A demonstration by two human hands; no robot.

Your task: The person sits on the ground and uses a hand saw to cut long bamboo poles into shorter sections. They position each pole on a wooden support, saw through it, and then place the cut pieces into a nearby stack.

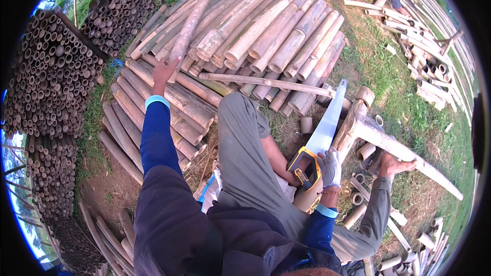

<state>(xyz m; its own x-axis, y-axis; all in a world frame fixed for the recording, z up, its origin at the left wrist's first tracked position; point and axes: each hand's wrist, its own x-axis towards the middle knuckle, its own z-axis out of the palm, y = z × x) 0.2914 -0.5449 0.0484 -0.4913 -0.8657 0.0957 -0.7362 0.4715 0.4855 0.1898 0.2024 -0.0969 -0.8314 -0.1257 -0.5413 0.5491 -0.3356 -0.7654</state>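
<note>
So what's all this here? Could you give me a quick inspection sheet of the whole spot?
Surface: bare earth and grass, outdoors; no table.
Job's things: hand saw with a pale blade and yellow-black handle; thin bamboo pole lying across the cut bamboo lengths.
Clutter: short bamboo offcuts and split strips scattered on the ground at right.
Hands: left hand, bare, reaches out to the stacked bamboo; right hand, gloved, is closed on the saw handle.
Cables: nothing seen.
Surroundings: bundles of thin bamboo stems stacked end-on at left; wooden sawing stand with a bare foot resting on its beam.
</note>
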